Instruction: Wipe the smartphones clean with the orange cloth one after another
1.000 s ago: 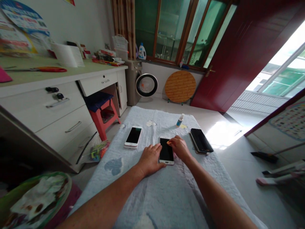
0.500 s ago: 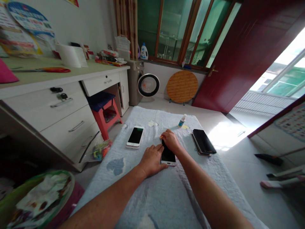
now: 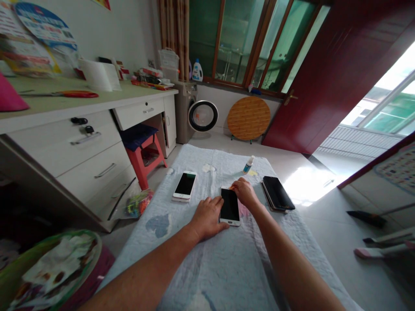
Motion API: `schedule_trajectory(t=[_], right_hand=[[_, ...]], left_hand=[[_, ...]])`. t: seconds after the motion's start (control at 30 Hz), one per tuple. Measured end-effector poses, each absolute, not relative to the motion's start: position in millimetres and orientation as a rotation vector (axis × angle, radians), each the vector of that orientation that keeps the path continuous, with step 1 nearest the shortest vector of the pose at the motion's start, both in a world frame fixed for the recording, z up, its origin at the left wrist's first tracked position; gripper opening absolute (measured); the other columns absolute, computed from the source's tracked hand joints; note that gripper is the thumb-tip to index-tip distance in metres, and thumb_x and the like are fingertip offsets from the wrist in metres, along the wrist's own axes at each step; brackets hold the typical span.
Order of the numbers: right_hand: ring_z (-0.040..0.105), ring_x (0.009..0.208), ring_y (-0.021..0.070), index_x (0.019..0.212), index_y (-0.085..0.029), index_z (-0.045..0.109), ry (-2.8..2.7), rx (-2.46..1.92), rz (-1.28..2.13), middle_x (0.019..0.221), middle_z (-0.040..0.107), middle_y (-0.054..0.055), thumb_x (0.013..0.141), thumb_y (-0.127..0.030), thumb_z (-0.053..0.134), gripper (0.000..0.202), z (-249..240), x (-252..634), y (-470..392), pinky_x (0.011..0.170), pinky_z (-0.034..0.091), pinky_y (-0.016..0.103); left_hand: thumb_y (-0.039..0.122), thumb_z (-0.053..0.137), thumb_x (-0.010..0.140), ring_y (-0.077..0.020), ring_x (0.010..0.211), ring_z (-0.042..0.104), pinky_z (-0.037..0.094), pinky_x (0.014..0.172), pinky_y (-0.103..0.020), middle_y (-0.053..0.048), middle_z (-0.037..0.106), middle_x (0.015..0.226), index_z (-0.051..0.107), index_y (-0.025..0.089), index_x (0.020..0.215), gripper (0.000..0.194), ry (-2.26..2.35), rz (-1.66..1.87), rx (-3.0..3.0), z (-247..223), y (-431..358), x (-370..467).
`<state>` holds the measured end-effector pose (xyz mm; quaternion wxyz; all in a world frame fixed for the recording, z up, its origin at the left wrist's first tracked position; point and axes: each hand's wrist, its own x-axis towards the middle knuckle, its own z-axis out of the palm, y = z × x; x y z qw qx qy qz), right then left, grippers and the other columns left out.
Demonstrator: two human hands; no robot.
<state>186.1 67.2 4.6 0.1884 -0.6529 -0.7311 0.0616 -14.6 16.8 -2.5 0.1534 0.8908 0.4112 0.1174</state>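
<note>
A white phone with a dark screen (image 3: pixel 230 206) lies face up on the blue cloth (image 3: pixel 207 263). My left hand (image 3: pixel 207 216) rests along its left edge, thumb stretched toward the bottom corner and fingers on the side. At the top right corner of the phone is my right hand (image 3: pixel 245 192), its fingers closed on a small orange thing. Further left lies another white phone (image 3: pixel 185 184) on top of a second one. A stack with a black phone (image 3: pixel 278 192) uppermost sits to the right. Behind my right hand stands a small spray bottle (image 3: pixel 248 164).
A waste bin (image 3: pixel 99 259) with used tissues stands at the lower left. Beyond it are a drawer desk (image 3: pixel 87 151), a red stool (image 3: pixel 138 162) and a washing machine with its door open (image 3: pixel 185 114). A round wooden board (image 3: pixel 248 118) leans by the wall.
My right hand has slid from the phone's top left corner to its top right corner, uncovering more of the screen. My left hand has stayed in place.
</note>
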Motion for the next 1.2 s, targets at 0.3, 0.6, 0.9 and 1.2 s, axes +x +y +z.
schedule_trajectory(t=[0.3,0.6,0.9,1.2], right_hand=[[0.059,0.080,0.0132,0.087,-0.016,0.072,-2.183,-1.760,0.189,0.091,0.064,0.007,0.086,-0.014,0.049,0.023,4,144,81,0.077,0.040,0.020],[0.059,0.083,0.0137,0.088,-0.016,0.074,-2.098,-1.864,0.209,0.088,0.064,0.006,0.083,-0.013,0.052,0.022,3,192,71,0.078,0.040,0.020],[0.059,0.080,0.0137,0.085,-0.017,0.073,-2.104,-1.849,0.175,0.088,0.065,0.006,0.084,-0.014,0.052,0.022,3,169,79,0.075,0.040,0.021],[0.059,0.081,0.0132,0.085,-0.018,0.073,-2.159,-1.674,0.291,0.087,0.065,0.005,0.083,-0.010,0.055,0.020,8,153,69,0.078,0.042,0.021]], left_hand=[[0.060,0.064,0.071,-0.0318,0.106,0.053,0.042,0.093,-0.044,-0.011,0.056,0.127,0.051,0.018,0.124,0.069,1.202,0.347,2.571,2,14,-14],[0.059,0.064,0.071,-0.0342,0.119,0.047,0.038,0.100,-0.045,-0.012,0.049,0.138,0.045,0.016,0.133,0.078,1.203,0.348,2.559,-4,16,-14],[0.059,0.065,0.070,-0.0332,0.113,0.050,0.039,0.097,-0.045,-0.011,0.049,0.137,0.048,0.019,0.130,0.075,1.172,0.335,2.569,-2,17,-12],[0.066,0.070,0.060,-0.0327,0.110,0.052,0.041,0.093,-0.044,-0.012,0.055,0.124,0.042,0.018,0.130,0.090,1.247,0.489,2.404,-10,17,-11]])
